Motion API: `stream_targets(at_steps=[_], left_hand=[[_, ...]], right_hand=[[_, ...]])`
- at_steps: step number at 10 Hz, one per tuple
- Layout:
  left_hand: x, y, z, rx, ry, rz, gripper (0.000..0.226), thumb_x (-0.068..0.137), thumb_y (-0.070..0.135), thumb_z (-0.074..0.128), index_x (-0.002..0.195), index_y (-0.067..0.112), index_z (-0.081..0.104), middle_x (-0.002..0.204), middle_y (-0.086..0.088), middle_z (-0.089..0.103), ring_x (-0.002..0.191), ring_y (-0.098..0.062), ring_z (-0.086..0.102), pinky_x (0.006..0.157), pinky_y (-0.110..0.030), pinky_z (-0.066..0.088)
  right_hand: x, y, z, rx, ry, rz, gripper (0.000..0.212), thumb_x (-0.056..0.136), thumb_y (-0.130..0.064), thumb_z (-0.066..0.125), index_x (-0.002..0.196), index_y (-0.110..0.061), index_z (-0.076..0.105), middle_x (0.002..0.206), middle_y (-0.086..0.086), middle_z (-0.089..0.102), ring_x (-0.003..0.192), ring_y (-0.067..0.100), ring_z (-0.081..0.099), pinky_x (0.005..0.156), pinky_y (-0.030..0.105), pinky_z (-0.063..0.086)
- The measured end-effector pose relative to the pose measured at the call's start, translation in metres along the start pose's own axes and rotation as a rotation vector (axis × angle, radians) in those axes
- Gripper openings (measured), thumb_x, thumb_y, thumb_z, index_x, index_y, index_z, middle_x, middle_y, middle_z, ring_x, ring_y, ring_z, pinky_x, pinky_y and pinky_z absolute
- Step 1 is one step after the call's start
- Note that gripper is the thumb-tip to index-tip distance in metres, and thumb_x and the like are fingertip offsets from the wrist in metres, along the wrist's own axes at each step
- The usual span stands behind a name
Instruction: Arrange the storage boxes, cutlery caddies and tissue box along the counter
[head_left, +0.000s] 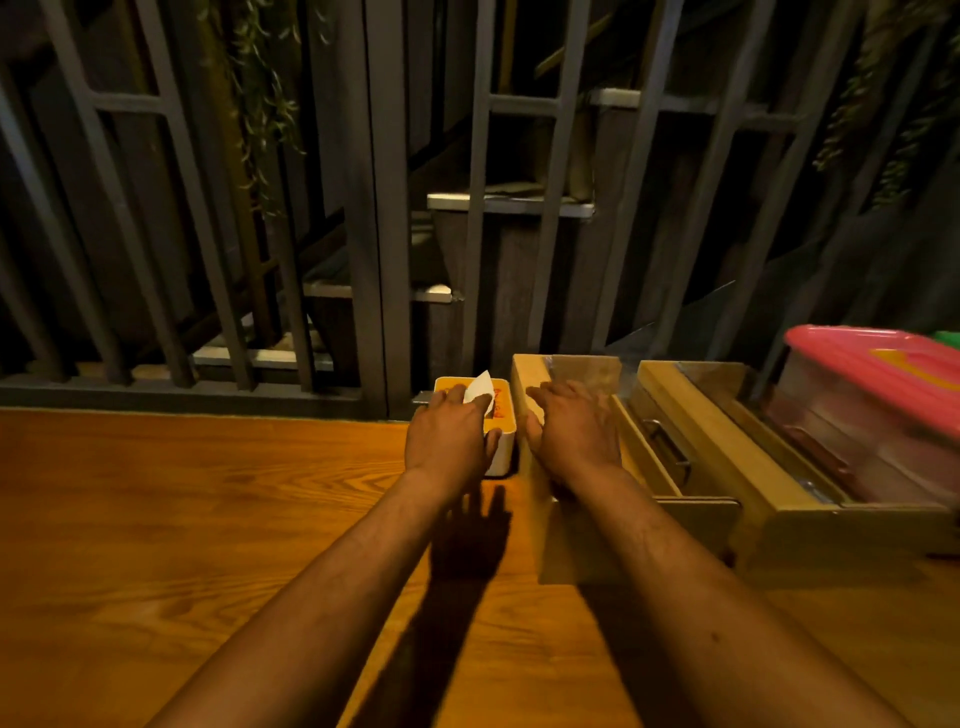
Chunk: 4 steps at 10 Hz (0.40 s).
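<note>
Cupping the light, rigid tissue box (497, 441) mid-frame, the left hand (447, 434) clasps its sides; right hand (574, 428) lies spread on the caddy (530, 379).

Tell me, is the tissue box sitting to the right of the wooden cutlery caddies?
No, the tissue box sits left of the nearest wooden caddy, under the left hand.

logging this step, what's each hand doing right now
Left hand: closed around the tissue box, gripping it from above.
Right hand: open, fingers spread flat on the wooden cutlery caddy, holding nothing.
</note>
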<state>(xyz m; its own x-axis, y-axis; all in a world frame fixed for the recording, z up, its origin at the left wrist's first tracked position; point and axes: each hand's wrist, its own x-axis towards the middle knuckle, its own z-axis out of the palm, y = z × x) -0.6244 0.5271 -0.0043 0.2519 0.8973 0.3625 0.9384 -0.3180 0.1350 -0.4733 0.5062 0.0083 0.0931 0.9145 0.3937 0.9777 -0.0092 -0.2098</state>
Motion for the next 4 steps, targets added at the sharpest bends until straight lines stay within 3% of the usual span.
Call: stream_targets(at_steps=[2,3,4], left_hand=[[-0.019,0.078,-0.047,-0.098,0.112,0.143,0.055,0.091,0.053,0.05,0.139,0.026,0.049,0.144,-0.008,0.051,0.132,-0.029,0.044,0.103,-0.044,0.041],[-0.023,0.118,-0.061,-0.13,0.144,0.22,0.053,0.091,0.051,0.051,0.136,0.024,0.052,0.14,-0.009,0.053,0.128,-0.029,0.046,0.101,-0.044,0.042],[-0.03,0.183,-0.08,-0.1,0.164,0.336,0.057,0.09,0.054,0.05,0.138,0.026,0.049,0.135,-0.008,0.055,0.124,-0.029,0.048,0.098,-0.045,0.044]], right_hand=[[-0.042,0.04,-0.068,0.005,0.148,0.042,0.043,0.098,-0.039,0.044,0.138,-0.024,0.053,0.148,0.002,0.05,0.141,0.024,0.037,0.118,0.05,0.022],[-0.064,0.067,-0.104,0.05,0.24,0.073,0.043,0.096,-0.037,0.046,0.134,-0.023,0.057,0.143,0.003,0.056,0.136,0.026,0.045,0.115,0.051,0.028],[-0.105,0.109,-0.155,0.171,0.465,0.127,0.043,0.088,-0.033,0.049,0.125,-0.019,0.066,0.13,0.005,0.066,0.122,0.027,0.058,0.106,0.047,0.042]])
